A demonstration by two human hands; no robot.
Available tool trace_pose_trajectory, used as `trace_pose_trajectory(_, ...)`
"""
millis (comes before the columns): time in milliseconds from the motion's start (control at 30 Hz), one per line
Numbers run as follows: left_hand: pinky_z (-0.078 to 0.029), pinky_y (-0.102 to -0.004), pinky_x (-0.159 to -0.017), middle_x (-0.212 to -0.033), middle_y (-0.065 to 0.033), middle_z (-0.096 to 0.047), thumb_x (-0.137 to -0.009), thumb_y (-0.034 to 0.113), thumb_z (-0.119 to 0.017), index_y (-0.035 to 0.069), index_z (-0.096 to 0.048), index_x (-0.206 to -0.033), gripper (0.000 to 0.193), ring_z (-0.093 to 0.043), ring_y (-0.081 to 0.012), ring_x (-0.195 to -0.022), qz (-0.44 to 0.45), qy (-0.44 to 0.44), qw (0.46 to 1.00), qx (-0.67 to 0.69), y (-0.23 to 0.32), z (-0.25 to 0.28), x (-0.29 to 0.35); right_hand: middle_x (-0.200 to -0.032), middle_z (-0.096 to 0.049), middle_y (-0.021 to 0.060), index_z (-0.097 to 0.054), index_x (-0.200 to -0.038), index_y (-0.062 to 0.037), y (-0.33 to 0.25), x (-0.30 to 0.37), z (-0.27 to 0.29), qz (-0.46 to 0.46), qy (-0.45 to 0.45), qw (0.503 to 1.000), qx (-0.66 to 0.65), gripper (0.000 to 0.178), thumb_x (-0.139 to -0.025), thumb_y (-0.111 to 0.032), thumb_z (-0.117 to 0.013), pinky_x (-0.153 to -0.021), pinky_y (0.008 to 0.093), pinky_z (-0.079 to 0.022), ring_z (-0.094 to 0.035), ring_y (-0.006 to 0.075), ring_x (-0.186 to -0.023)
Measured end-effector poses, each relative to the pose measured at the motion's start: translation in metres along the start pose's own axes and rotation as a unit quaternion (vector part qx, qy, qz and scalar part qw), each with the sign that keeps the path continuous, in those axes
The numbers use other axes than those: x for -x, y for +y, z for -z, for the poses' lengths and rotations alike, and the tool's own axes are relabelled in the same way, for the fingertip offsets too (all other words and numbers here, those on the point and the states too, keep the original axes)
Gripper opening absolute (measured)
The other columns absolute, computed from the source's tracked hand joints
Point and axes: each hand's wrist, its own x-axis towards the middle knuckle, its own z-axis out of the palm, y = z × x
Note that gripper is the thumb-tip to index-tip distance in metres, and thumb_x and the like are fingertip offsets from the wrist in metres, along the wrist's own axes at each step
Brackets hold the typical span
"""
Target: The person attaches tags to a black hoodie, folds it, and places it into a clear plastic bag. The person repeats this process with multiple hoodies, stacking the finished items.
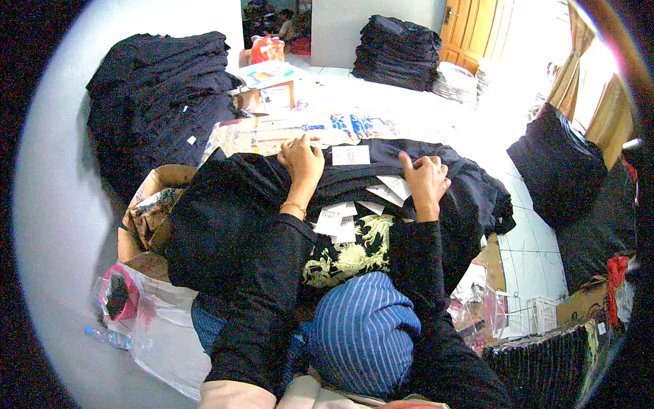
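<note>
A black T-shirt (381,153) lies at the far side of a pile of dark shirts in front of me, with a white card tag (351,155) on it. At its left, my left hand (302,162) has its fingers curled down on the black cloth. My right hand (425,183) rests on the cloth at the right, fingers bent, thumb apart from them; what lies under the fingertips is partly hidden. Between my forearms, several more white tags (332,218) lie fanned over the shirts, above a pale yellow dragon print (351,255).
Tall stacks of black garments stand at the left (157,88), at the back (397,53) and at the right (558,163). A cardboard box (163,180), a pink-rimmed round container (121,293) and a plastic bottle (107,337) are at the left. A stained cloth (259,133) lies beyond the pile.
</note>
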Motion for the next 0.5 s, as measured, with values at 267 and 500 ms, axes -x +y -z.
trace_pose_trajectory(267, -0.022, -0.0487, -0.094, -0.094, -0.0026, -0.064, -0.070, 0.016, -0.065, 0.022, -0.063, -0.089, 0.020, -0.043, -0.0268, -0.109, 0.027, -0.004, 1.000, -0.011, 0.003, 0.003, 0.001, -0.102, -0.060, 0.0055, -0.066, -0.087, -0.0122, 0.009, 0.000, -0.015, 0.001, 0.031, 0.998, -0.055, 0.024, -0.081, -0.034, -0.061, -0.082, 0.0445, -0.041, -0.051, 0.0265, -0.104)
trace_pose_trajectory(500, -0.021, -0.0481, -0.094, -0.095, -0.0018, -0.064, -0.071, 0.019, -0.065, 0.023, -0.064, -0.089, 0.019, -0.042, -0.0256, -0.112, 0.035, -0.010, 0.999, -0.013, 0.003, 0.002, 0.002, -0.077, -0.068, -0.0010, -0.061, -0.087, -0.0109, 0.024, -0.012, -0.020, -0.035, 0.083, 0.966, -0.242, 0.024, -0.089, -0.033, -0.052, -0.074, 0.0424, -0.044, -0.061, 0.0300, -0.081)
